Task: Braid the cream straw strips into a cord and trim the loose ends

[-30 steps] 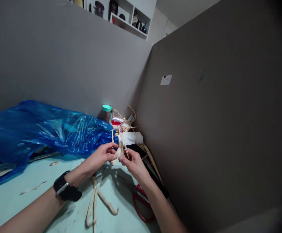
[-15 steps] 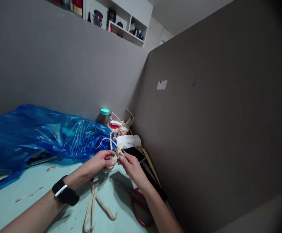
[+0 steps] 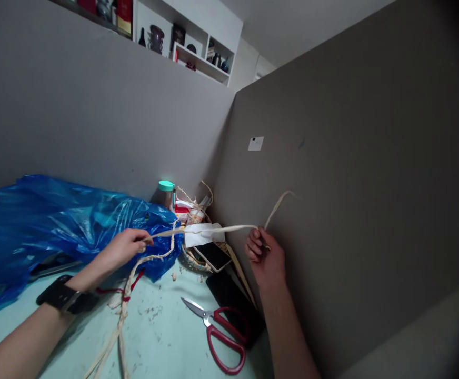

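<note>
A pale fibre strip [image 3: 229, 228] is stretched nearly level between my two hands. My left hand [image 3: 129, 246] pinches it at the left, and my right hand [image 3: 261, 250] has its fingers curled round it at the right. The strip's free end rises above my right hand against the dark panel. A braided cord [image 3: 123, 310] of the same fibre hangs near my left hand and runs down the table, with a red string [image 3: 137, 279] tied around it. Below the hands, red-handled scissors [image 3: 206, 316] lie on the table with their blades nearly closed.
A crumpled blue plastic bag [image 3: 75, 221] covers the back left. Behind the strip stand a jar with a turquoise lid [image 3: 166, 186], white paper [image 3: 203, 236] and a phone-like dark object [image 3: 216, 255]. A black flat object [image 3: 233, 305] lies beside the right panel [image 3: 351, 184].
My hands, close together before, have moved far apart, left and right, drawing the strip out between them. The braided cord and red string are now raised into fuller view, and the scissors are uncovered.
</note>
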The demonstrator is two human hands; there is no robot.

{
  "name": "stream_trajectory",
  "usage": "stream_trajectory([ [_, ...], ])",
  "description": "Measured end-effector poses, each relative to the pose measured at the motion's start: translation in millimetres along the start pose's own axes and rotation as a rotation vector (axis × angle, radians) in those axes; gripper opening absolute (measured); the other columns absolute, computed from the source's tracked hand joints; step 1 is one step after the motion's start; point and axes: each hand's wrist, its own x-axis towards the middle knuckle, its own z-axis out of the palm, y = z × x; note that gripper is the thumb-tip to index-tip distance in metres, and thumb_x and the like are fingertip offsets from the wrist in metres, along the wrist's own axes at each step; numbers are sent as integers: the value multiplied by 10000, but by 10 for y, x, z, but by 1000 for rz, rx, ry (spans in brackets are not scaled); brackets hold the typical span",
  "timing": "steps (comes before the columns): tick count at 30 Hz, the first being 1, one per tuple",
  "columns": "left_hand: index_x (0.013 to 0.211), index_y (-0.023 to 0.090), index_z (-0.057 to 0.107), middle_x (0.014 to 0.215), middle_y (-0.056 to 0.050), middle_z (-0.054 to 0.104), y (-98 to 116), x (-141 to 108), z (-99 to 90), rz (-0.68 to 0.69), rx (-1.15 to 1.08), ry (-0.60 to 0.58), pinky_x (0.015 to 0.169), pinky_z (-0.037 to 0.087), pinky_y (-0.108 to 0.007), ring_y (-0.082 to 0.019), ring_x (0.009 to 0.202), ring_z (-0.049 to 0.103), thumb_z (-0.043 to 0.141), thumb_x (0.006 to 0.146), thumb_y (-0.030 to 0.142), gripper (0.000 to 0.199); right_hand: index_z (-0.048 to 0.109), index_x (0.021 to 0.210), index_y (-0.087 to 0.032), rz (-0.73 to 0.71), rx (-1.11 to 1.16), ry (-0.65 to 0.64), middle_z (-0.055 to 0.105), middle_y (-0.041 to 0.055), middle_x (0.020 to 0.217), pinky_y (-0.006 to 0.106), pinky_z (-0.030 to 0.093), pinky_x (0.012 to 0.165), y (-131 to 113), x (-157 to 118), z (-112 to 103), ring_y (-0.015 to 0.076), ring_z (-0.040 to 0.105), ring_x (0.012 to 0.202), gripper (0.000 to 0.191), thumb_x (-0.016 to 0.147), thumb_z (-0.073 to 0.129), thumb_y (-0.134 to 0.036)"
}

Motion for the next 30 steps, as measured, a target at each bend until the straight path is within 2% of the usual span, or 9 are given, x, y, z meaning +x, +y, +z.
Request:
stream_trajectory([
  [4, 1142, 151, 645, 1119, -50, 674, 107, -45, -320, -25, -208, 259, 759, 591, -384, -230, 919, 677, 625, 950, 350, 277, 514, 675, -205, 22, 29, -21, 331, -73, 604, 186, 171, 375, 36, -51, 79, 62, 230, 467, 267, 709, 715, -377],
  [6, 1123, 148, 644, 1073, -42, 675, 183, -91, -331, -39, -311, 266, 716, 591, -356, -208, 867, 676, 621, 953, 348, 263, 572, 725, -190, 87, 8, -56, 411, -60, 586, 176, 175, 370, 123, -55, 133, 58, 304, 456, 235, 687, 737, -353],
  [8, 1057, 143, 645, 964, -20, 675, 259, -163, -167, -55, -382, 165, 635, 574, -303, -162, 755, 660, 622, 954, 325, 210, 610, 779, -170, 152, -18, -93, 508, -31, 590, 169, 215, 376, 226, -48, 181, 65, 382, 458, 232, 664, 748, -316],
  [11, 969, 149, 603, 795, 2, 680, 335, -348, 326, -90, -418, -131, 495, 504, -228, -109, 568, 611, 612, 913, 161, 58, 618, 821, -160, 201, -42, -118, 616, 19, 657, 181, 329, 422, 348, -33, 218, 84, 474, 501, 238, 630, 726, -254],
  [13, 938, 157, 569, 697, -37, 715, 347, -520, 675, -122, -405, -356, 400, 457, -240, -148, 470, 612, 602, 783, 71, 181, 600, 827, -173, 206, -48, -117, 641, 26, 708, 192, 371, 453, 380, -26, 218, 87, 492, 527, 249, 601, 697, -214],
  [18, 934, 192, 624, 625, -56, 735, 315, -854, 1094, -93, -323, -666, 404, 491, -319, -238, 446, 653, 659, 722, 245, 221, 513, 826, -207, 216, -83, -127, 539, -50, 655, 160, 276, 428, 340, -38, 208, 49, 369, 476, 260, 622, 668, -252],
  [20, 924, 195, 689, 712, -58, 753, 332, -860, 1087, -23, -292, -614, 492, 511, -314, -238, 563, 681, 757, 656, 265, 285, 483, 810, -212, 253, -127, -165, 484, -75, 620, 153, 189, 401, 332, -60, 230, 36, 278, 445, 254, 648, 662, -291],
  [24, 915, 199, 745, 1004, -76, 750, 442, -741, 968, 140, -311, -329, 646, 477, -285, -233, 841, 634, 791, 658, 352, 303, 493, 788, -207, 373, -269, -285, 390, -107, 544, 164, 86, 376, 422, -151, 328, 31, 160, 411, 245, 752, 638, -401],
  [30, 696, 174, 723, 690, -12, 618, 590, -688, 777, 253, -445, -122, 614, 395, -277, -155, 645, 495, 743, 728, 503, 331, 531, 723, -186, 476, -458, -459, 299, -122, 472, 179, 123, 380, 667, -333, 437, 30, 174, 378, 321, 913, 574, -441],
])
